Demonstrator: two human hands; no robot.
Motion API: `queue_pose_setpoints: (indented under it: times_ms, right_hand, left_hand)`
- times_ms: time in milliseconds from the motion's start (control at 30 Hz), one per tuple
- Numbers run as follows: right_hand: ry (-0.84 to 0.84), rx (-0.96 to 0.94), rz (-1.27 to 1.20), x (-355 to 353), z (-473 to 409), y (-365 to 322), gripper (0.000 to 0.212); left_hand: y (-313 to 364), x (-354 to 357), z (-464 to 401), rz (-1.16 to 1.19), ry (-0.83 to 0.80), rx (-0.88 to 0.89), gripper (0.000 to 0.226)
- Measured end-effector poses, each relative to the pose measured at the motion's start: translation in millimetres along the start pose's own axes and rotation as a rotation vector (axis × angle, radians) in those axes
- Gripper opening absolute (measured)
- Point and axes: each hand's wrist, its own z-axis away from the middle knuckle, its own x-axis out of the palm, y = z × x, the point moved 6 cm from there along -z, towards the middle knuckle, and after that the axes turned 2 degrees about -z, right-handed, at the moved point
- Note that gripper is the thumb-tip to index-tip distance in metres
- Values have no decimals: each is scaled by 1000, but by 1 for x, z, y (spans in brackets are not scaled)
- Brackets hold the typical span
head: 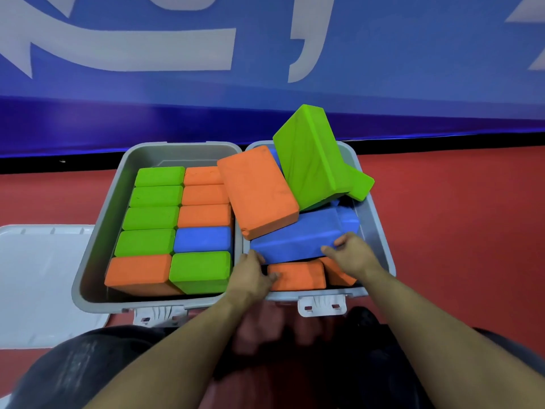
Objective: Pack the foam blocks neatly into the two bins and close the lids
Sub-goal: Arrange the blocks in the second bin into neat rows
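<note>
Head view: right bin (380,231), smooth grey plastic, is being used as landmark. Matte rectangular foam blocks are being piled loosely inside it. Large blue block (298,240) there is being gripped at near edge by right hand (351,255), fingers curled; left hand (253,273) is being pressed against orange block (298,276) beneath, grip unclear. Left of it, left bin (97,231) is being kept neatly filled.

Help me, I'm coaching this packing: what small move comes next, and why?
Probably lift the blue block, held by both hands (left, right), and stand it beside the orange blocks. It lies tilted across the right bin, unlike the neat rows in the left bin.
</note>
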Motion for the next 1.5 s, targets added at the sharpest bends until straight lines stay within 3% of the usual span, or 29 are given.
queue_pose_setpoints:
  times_ms: [100,200,300,467,700,833,967,1100,1200,1300,1433,1500]
  right_hand:
    - [-77,-14,131,9,8,15,35]
    - [-229,57,158,18,16,34,61]
    - [-241,94,39,20,16,45,76]
    - [-156,88,-337,10,-5,30,31]
    - [-289,72,80,20,-30,62,84]
    - [-289,33,80,23,-42,66,77]
    - [-313,87,-136,24,-39,60,87]
    - [-517,221,-508,27,-34,36,86]
    - [-363,309,-599,23,-43,27,110]
    - [-221,324,-597,17,-41,20,122]
    - [-204,377,-717,1,-23,8,81]
    - [-151,395,-707,-12,-14,2,75]
  left_hand:
    - [10,26,7,-132,-142,140,54]
    - [15,36,7,-188,-169,150,62]
    - [20,41,0,-149,-123,132,68]
    - [21,45,-14,-65,-88,62,69]
    - [15,48,-26,-224,-135,153,69]
    - [18,47,-33,-415,-140,248,69]
    - [17,47,-36,-420,-130,251,66]
    - [17,45,-38,-414,-132,256,65]
    - [22,42,-33,-444,-162,239,63]
    - [40,14,-28,-319,26,195,38]
    - [80,-44,-14,-163,597,410,31]
    - [79,-50,-21,-180,601,342,42]
